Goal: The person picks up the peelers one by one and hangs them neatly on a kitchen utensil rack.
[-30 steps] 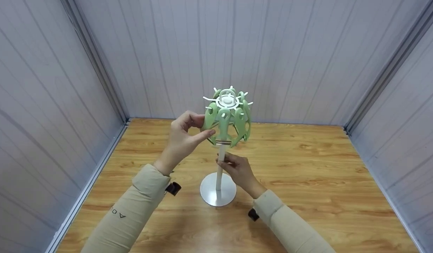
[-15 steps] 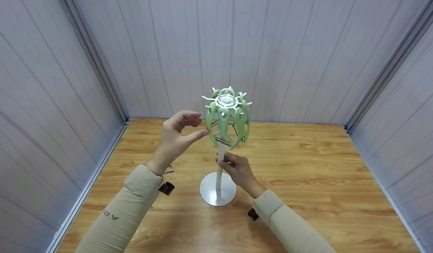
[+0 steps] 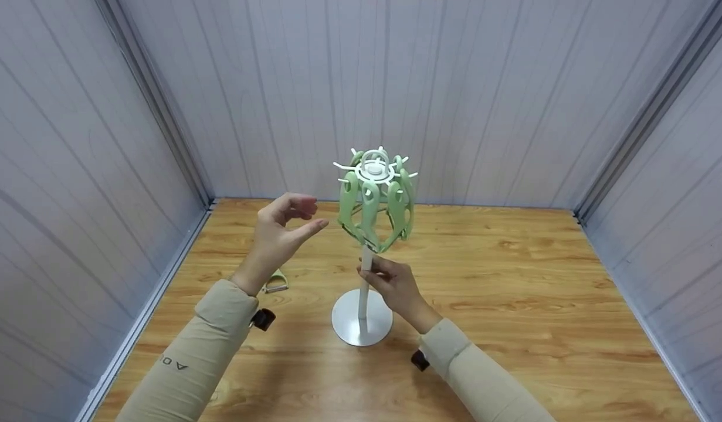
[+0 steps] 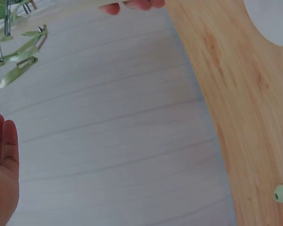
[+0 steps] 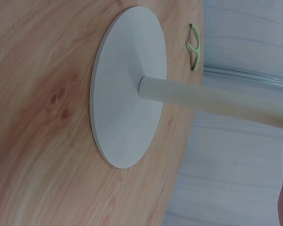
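A white stand with a round base point(image 3: 344, 328) and a hooked top ring point(image 3: 375, 171) bears several light green Y-shaped peelers point(image 3: 368, 214), hung by their handle loops with the blades low. Its pole point(image 5: 212, 100) is held by my right hand point(image 3: 396, 287), thumb and fingers pinching it below the peelers. To the left of the hung peelers is my left hand point(image 3: 283, 225), raised, with thumb and fingers spread apart and nothing between them. In the left wrist view the blade ends of some peelers point(image 4: 19, 70) show beyond the fingers point(image 4: 10, 141).
Another green peeler point(image 3: 275, 283) lies on the wooden table point(image 3: 513, 293), partly behind my left wrist. Pale panel walls point(image 3: 454, 88) enclose the table at the back and on both sides.
My left hand has let go of a hung peeler and drawn away to the left. The peelers have swung slightly, and the one on the table has come into sight. The right hand keeps its grip.
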Demonstrator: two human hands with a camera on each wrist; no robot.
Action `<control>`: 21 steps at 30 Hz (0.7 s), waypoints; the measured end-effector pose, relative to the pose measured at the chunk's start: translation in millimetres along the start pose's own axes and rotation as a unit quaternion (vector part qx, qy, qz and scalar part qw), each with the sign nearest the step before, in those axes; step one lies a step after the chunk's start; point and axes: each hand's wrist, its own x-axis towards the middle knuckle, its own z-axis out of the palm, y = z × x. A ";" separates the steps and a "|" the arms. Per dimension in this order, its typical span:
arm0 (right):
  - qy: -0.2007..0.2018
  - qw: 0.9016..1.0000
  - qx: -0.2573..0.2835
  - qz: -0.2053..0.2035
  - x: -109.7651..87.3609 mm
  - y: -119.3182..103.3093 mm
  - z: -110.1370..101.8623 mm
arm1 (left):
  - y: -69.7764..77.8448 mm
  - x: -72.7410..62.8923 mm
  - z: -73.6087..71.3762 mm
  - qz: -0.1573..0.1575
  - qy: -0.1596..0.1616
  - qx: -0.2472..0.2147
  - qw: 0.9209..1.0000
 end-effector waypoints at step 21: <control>0.009 1.000 0.029 -0.002 0.1 -0.5 2.1 | -59.2 -27.7 -24.9 -0.094 0.003 0.063 0.994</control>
